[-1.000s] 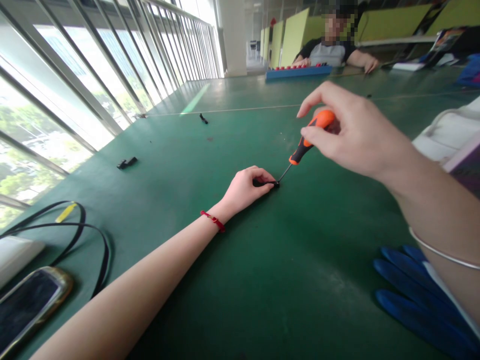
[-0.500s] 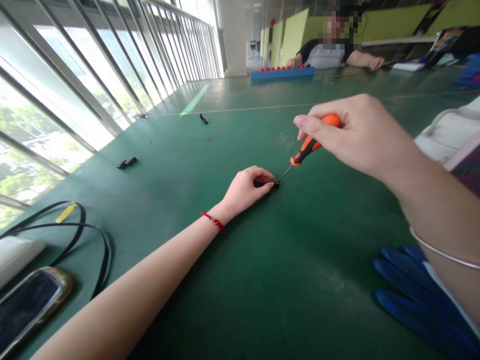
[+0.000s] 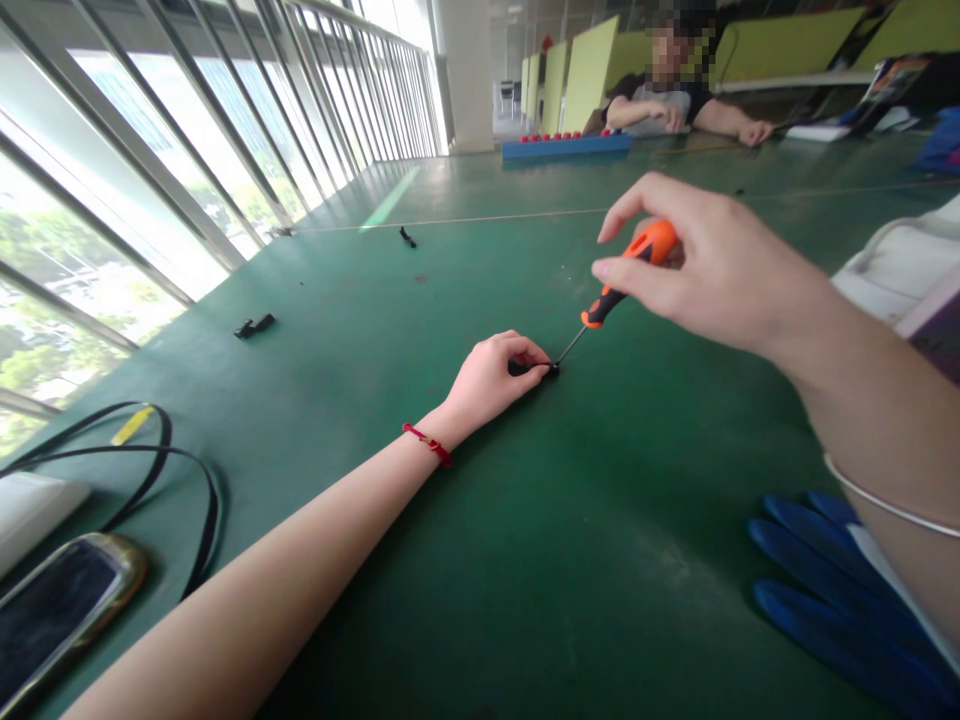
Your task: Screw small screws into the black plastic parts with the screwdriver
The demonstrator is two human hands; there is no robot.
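Pinning a small black part to the green table: left hand, thumb and fingertips pinched nearly together, most of the part hidden beneath them. The part, landmark for this list, lies flat on the tabletop, its far end poking out past the fingertips.

Item: screwdriver, orange and black handle, slim shaft, leaning up and to the right of the part; tip at the part's exposed end. Whether it sits in a recess, cannot tell.

Item: right hand, above and right of the part. Grip light and partly curled round the handle; thumb along the near side, index finger lifted clear, other fingers mostly hidden.

Also held on the table: two loose black pieces, one well left of the part, one beyond it and to the left; blue glove, nearer and to the right; phone, nearer and far left.

Hazards, as judged: the slanted shaft and loose hold could let the tip skid off toward the left fingertips, close beside it; with so little surface pinched, the part could twist under turning force.
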